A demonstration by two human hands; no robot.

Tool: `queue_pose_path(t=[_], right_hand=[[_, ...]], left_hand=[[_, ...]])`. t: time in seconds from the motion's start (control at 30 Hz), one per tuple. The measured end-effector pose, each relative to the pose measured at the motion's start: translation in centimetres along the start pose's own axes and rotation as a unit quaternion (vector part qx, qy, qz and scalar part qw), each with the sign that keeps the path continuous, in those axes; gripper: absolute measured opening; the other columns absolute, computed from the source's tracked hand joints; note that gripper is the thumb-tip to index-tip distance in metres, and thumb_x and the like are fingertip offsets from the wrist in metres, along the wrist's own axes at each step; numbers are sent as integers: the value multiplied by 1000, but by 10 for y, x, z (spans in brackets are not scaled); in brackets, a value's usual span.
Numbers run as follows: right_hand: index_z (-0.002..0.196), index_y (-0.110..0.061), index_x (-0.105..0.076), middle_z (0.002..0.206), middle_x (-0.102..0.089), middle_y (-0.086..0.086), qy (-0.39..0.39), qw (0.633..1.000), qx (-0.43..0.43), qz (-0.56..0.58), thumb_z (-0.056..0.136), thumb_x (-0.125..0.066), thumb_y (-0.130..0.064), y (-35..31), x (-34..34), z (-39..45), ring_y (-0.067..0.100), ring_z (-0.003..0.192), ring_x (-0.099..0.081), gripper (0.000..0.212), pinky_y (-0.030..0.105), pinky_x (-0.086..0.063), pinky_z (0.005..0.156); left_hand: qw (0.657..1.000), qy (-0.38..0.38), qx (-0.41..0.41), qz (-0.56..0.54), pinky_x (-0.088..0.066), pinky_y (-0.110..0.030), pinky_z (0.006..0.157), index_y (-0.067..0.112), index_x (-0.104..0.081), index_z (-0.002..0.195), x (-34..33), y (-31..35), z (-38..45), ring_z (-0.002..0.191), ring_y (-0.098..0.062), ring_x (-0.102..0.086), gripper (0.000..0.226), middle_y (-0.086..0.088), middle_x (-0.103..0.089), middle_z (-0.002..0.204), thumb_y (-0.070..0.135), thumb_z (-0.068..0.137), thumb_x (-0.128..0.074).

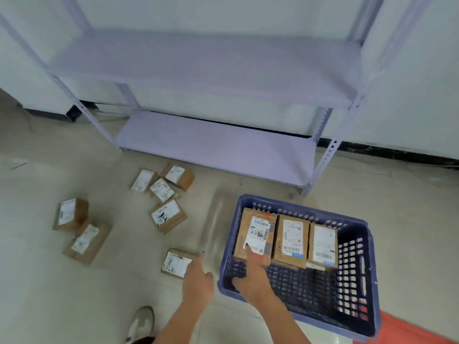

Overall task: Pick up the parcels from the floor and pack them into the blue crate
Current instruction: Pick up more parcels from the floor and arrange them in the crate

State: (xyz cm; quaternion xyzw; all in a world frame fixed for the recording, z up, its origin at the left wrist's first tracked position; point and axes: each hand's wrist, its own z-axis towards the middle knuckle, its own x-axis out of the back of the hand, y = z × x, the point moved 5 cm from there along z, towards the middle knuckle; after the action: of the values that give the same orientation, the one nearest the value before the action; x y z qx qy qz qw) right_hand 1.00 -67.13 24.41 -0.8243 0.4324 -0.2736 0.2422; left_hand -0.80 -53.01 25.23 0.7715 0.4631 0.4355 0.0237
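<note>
Leftmost, seven cardboard parcels [70, 214] lie scattered on the floor [37, 281], the nearest parcel [176, 263] touching the left hand [197, 281], whose blurred grip cannot be made out. Rightward, the right hand [250, 276] reaches into the blue crate [357, 289], one straight finger pressing the left packed parcel [255, 234]. Two more parcels [291, 240] stand beside it along the crate's far wall.

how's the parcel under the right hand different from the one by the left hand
The parcel under the right hand lies inside the blue crate, first in a row of three; the parcel by the left hand lies on the floor outside it. The crate one looks larger. Both are brown cardboard with white labels.
</note>
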Motion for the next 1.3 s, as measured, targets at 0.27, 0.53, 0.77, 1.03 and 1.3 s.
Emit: queue_pose_path(t=[0.27,0.53,0.77,1.03,1.3], right_hand=[[147,-29,-9,114,-56,4,53,998,9,-16,85,-55,-16,-112,-114,41,19,87,-56,78,23,-42,65],[147,-28,-14,143,-40,7,111,989,-91,37,83,-56,1,-202,-239,55,26,98,-56,82,36,-50,84],[148,-33,-9,99,-51,6,69,993,-94,-7,83,-56,-3,-257,-320,85,8,58,-43,86,10,-36,42],[146,-35,-15,114,-50,6,86,989,-119,-18,84,-57,-6,-249,-321,124,19,79,-57,81,23,-45,63],[146,-31,-22,143,-38,8,89,987,-137,6,83,-63,-4,-213,-335,161,20,111,-43,79,28,-35,85]], left_hand=[[1000,7,12,11,-39,-29,96,17,-30,143,145,-116,85,120,-26,-48,56,-13,-50,131,6,90,-43],[996,-83,-6,-7,-41,-27,97,26,-25,144,294,-194,165,120,-20,-50,60,-6,-43,139,8,89,-42],[987,-156,-28,-6,-41,-29,98,26,-17,146,340,-219,213,122,-23,-49,65,-6,-33,147,7,89,-40],[984,-176,-11,-38,-34,-31,102,23,-17,147,309,-234,242,134,-22,-35,64,-6,-33,148,7,89,-40],[980,-189,10,-66,-34,-30,102,24,-17,147,289,-257,257,133,-23,-37,65,-6,-33,148,7,88,-39]])
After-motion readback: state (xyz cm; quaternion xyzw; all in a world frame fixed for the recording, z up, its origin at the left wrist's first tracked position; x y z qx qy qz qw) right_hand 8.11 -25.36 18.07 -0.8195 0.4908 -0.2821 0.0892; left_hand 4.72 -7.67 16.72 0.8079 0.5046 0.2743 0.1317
